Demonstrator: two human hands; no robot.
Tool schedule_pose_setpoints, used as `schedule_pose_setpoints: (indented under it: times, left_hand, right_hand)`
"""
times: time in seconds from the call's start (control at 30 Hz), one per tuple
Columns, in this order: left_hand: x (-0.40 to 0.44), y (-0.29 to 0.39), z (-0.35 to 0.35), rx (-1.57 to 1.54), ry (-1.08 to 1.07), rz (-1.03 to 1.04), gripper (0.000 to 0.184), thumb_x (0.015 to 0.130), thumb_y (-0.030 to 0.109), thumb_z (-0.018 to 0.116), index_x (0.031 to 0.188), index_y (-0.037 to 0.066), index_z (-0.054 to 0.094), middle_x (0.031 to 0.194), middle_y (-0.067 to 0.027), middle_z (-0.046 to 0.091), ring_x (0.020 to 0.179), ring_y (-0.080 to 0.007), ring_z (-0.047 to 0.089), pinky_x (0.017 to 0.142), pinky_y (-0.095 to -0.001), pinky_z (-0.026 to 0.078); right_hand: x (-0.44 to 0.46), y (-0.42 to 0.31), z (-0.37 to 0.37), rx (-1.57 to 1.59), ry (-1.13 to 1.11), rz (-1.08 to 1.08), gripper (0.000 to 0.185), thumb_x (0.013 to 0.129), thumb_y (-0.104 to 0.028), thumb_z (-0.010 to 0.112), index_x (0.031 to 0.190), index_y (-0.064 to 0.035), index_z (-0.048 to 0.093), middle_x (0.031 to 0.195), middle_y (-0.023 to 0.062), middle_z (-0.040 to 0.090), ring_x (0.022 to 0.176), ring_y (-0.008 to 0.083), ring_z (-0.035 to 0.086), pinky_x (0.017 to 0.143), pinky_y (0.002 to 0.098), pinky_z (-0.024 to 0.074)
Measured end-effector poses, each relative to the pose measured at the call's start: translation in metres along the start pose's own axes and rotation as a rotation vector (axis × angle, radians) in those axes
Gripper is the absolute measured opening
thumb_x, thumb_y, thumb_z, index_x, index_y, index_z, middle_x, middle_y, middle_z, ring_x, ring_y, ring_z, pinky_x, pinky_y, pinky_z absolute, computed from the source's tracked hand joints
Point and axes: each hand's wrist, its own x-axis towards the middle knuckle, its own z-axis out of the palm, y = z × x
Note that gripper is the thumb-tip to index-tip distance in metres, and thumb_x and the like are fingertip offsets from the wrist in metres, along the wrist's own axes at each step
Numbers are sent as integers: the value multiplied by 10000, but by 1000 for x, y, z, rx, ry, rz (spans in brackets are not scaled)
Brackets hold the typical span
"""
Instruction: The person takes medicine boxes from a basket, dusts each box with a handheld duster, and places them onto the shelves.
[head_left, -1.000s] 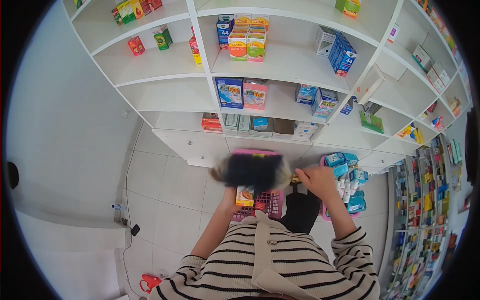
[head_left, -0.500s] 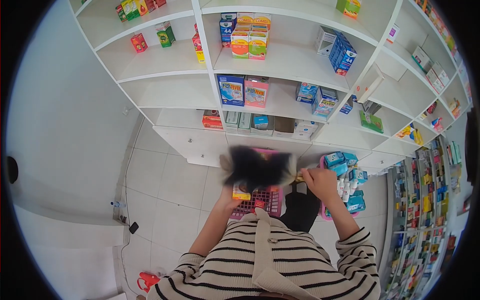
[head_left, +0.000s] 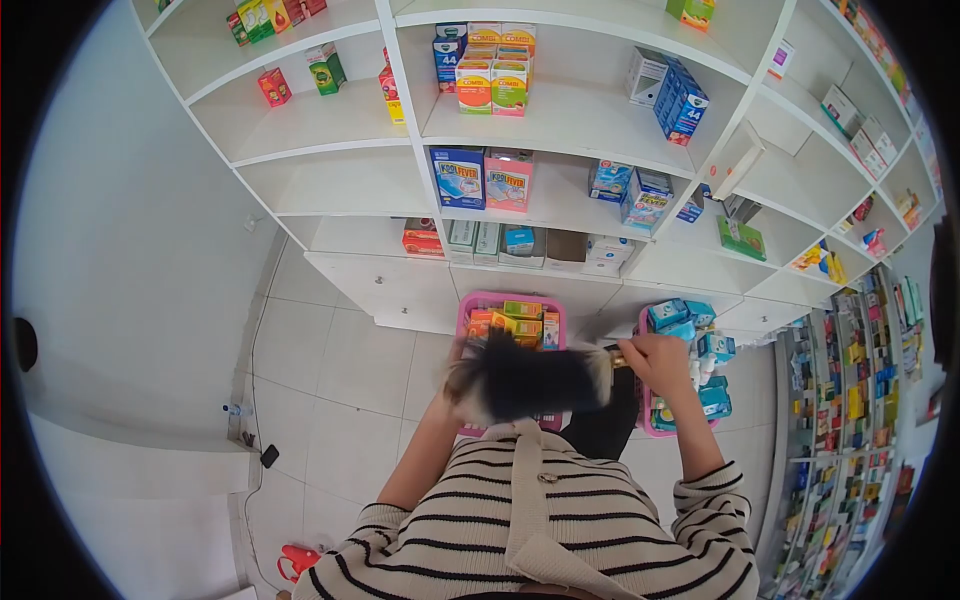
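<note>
A dark feather duster with pale ends [head_left: 535,382], blurred by motion, spans the space in front of my striped top. My right hand [head_left: 655,362] is closed around its handle at the right end. The duster's left end largely covers my left hand [head_left: 450,385], so its fingers and anything in them cannot be made out. Behind and below the duster stands a pink basket [head_left: 562,318] with orange, yellow and green boxes [head_left: 523,325] in its far part.
A second pink basket [head_left: 644,402] with blue boxes and white bottles is at the right. White shelves [head_left: 560,110] with medicine boxes rise ahead. A black cable runs along the floor at the left, and full product racks [head_left: 850,390] stand far right.
The duster and my right hand have moved slightly right and nearer my body. More boxes in the near basket show, while the yellow box by my left hand is now hidden.
</note>
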Motion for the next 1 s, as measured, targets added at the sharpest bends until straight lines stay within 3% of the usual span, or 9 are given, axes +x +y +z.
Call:
schedule_pose_setpoints:
  times: [0.13,0.17,0.23,0.3,0.37,0.5,0.53,0.8,1.0]
  left_hand:
    - [0,-9,-17,342,58,88,513,961,444,466,1286,48,492,1269,-128,565,1161,-262,552,1025,-416,430]
    - [4,-10,-21,1,-158,-38,495,961,420,472,1281,42,496,1241,-133,582,1153,-272,558,1013,-422,441]
    - [17,-5,-8,-211,-17,-223,480,950,383,523,1292,50,476,1234,-112,575,1086,-226,590,957,-405,479]
    - [-1,-6,-1,-102,-3,-59,396,977,317,492,1278,60,488,1199,-90,579,1082,-203,576,955,-383,477]
    - [5,-25,-51,683,-23,179,409,974,349,491,1279,77,490,1177,-94,585,1056,-206,583,943,-398,482]
    - [6,-18,-15,33,69,-143,514,950,456,492,1281,63,482,1211,-92,571,1068,-213,577,959,-415,474]
    - [4,-17,-23,8,274,-169,552,942,482,490,1303,66,464,1250,-93,541,1080,-217,574,972,-419,476]
    - [7,-19,-5,321,174,3,523,992,479,352,1268,61,504,1155,-105,614,1031,-259,618,908,-416,512]
    - [11,-16,-5,-276,123,-192,486,977,482,415,1169,64,572,1114,-95,634,1087,-239,581,942,-414,485]
  right_hand:
    - [-17,-17,23,124,68,6,404,892,-375,573,622,-83,647,570,98,587,523,305,586,470,399,433]
    - [-20,-19,28,125,69,13,404,892,-375,573,622,-83,647,570,98,587,523,305,586,470,399,433]
    - [-25,-22,33,63,-43,7,414,896,-389,567,629,-85,656,579,93,599,521,299,591,471,402,440]
    - [-21,-19,28,57,-22,-28,418,895,-395,568,626,-88,658,576,92,599,519,296,593,470,401,439]
    - [-13,-11,17,46,-4,-71,421,894,-400,570,623,-91,660,572,90,598,517,293,594,468,399,438]
    - [-6,2,2,-60,53,54,429,879,-401,583,596,-85,647,543,92,582,513,290,589,464,397,428]
    - [-8,4,0,-11,0,-10,426,877,-396,586,595,-83,645,543,94,581,509,291,586,461,397,427]
    - [-20,-11,2,31,-52,-51,419,876,-374,586,585,-76,633,550,93,581,505,297,576,455,394,424]
    - [-18,-12,-2,114,-112,-48,418,892,-337,575,607,-36,628,542,130,560,522,336,567,497,421,419]
